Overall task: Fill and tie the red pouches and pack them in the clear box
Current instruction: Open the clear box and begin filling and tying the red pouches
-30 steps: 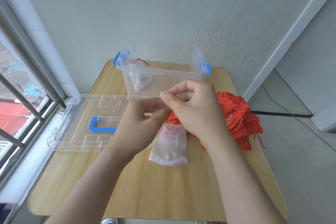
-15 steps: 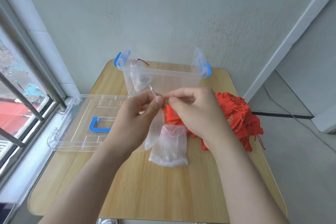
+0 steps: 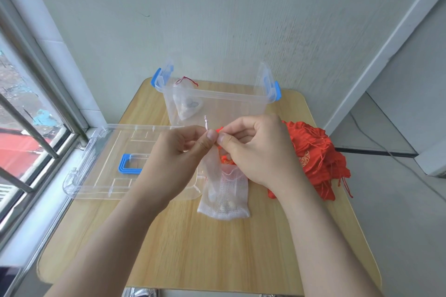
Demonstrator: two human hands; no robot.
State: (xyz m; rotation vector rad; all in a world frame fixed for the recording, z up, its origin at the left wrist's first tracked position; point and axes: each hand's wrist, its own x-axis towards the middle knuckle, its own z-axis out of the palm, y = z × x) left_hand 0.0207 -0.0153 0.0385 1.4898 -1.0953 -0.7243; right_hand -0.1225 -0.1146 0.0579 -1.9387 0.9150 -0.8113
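Above the wooden table, my left hand (image 3: 179, 152) and my right hand (image 3: 258, 149) meet fingertip to fingertip. Both pinch the top of a white mesh pouch (image 3: 212, 164) that hangs between them, its pale drawstring sticking up above my left thumb. A second white mesh pouch (image 3: 225, 196) with small pale pieces inside lies flat on the table below my hands. A pile of red pouches (image 3: 316, 152) lies at the right, partly hidden behind my right hand. The clear box (image 3: 217, 96) with blue latches stands at the back, holding one filled pouch (image 3: 187, 103) with a red string.
The box's clear lid (image 3: 103, 159) with a blue handle lies at the left, overhanging the table (image 3: 217, 248) toward the window sill. A wall is right behind the box. A cable runs along the floor at the right.
My hands have shifted slightly left and lifted the hanging mesh pouch into view; its drawstring now sticks up above my left thumb. The pouch on the table has not moved.
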